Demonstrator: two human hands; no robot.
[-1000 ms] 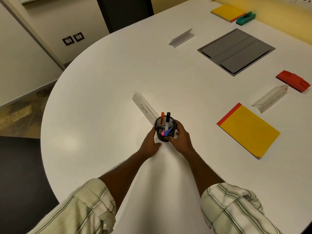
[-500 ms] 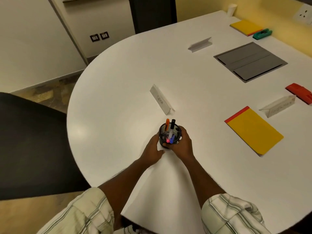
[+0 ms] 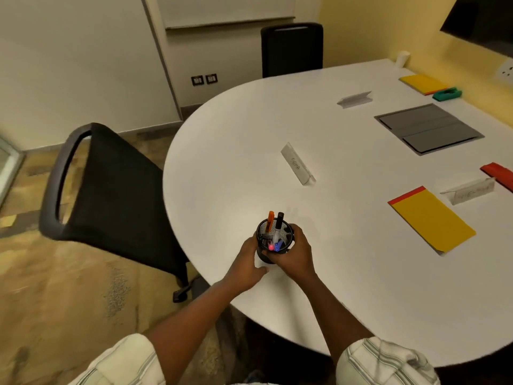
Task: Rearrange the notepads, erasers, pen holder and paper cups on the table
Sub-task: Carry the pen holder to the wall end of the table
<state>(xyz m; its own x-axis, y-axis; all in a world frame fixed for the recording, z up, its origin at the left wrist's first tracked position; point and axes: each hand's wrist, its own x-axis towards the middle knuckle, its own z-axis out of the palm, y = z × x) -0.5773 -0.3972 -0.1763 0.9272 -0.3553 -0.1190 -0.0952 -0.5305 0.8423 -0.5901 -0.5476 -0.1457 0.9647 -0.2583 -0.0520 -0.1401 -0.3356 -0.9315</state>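
Observation:
A black mesh pen holder [image 3: 273, 237] with several markers stands near the white table's [image 3: 347, 287] front left edge. My right hand [image 3: 293, 258] wraps around its right side and my left hand [image 3: 245, 266] presses its left side. A yellow notepad with a red top [image 3: 431, 221] lies to the right. A second yellow notepad [image 3: 423, 83] and a green eraser [image 3: 447, 93] sit at the far right. A red eraser [image 3: 498, 175] lies at the right edge. A white paper cup [image 3: 402, 59] stands at the far corner.
Three folded white name cards stand on the table: one [image 3: 297, 164] beyond the pen holder, one [image 3: 355, 99] farther back, one [image 3: 469, 190] near the red eraser. A grey cable hatch [image 3: 429, 128] is set in the tabletop. Black chairs stand at the left [image 3: 111, 187] and far side [image 3: 291, 48].
The pen holder, held by both hands, has come back toward me and to the left, away from the name card. My view has swung left, bringing the left chair into sight.

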